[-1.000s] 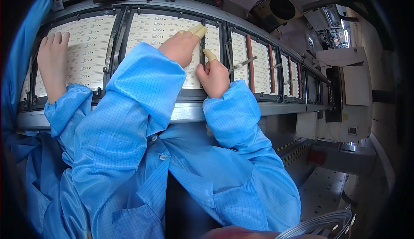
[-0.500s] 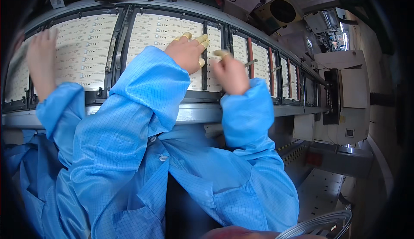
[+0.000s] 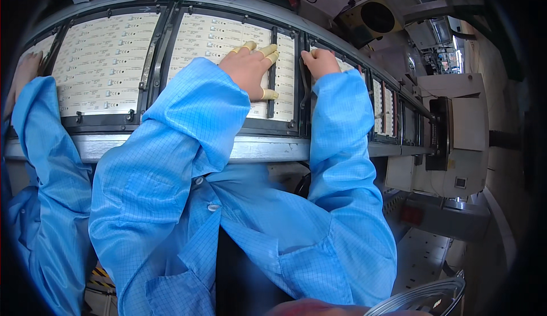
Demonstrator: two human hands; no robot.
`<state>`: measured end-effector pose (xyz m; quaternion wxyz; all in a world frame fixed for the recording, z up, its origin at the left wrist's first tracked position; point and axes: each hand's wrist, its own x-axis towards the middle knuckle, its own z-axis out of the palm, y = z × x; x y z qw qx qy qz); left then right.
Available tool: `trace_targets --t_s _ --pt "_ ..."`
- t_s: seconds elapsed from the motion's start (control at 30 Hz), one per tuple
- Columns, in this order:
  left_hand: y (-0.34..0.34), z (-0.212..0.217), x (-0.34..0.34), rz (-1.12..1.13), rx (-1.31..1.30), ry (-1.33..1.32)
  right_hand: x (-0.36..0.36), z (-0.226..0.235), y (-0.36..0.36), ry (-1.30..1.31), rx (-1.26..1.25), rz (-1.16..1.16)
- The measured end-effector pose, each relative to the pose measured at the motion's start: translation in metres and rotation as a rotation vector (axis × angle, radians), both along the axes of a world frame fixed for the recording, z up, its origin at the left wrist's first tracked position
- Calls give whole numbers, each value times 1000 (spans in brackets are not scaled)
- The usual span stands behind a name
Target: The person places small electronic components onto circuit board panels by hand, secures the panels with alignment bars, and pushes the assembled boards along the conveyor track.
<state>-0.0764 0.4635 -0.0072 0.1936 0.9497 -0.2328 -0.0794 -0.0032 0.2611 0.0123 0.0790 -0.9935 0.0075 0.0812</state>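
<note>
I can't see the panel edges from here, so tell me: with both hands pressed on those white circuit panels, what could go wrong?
1. The left hand lies flat on a white panel; pressing might flex it in its black frame.
2. The right hand sits at the divider bar between panels, where fingers could get pinched.
3. Another person's hand rests on a panel further left, so shifting the row could catch it.

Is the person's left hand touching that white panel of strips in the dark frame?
Touching. The head view shows the left hand lying flat on the white panel, its capped fingers spread against the surface.
</note>
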Motion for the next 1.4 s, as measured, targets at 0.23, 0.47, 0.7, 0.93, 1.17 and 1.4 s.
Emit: trace_targets --t_s 0.23,0.47,0.7,0.93,1.17,1.4 --pt "3 -12 0 -23 -48 -81 -35 9 39 45 165 436" --pt "2 -12 -3 -5 -111 -129 -30 28 33 79 84 578" --pt "5 -9 -11 18 -203 -274 79 56 48 25 169 496" --pt "50 47 -73 -183 -372 -175 175 -20 94 -279 -303 272" --pt "138 49 -82 22 -523 -222 231 -55 94 -289 -341 259" --pt "144 53 -14 516 -681 -54 162 17 97 -334 0 456"
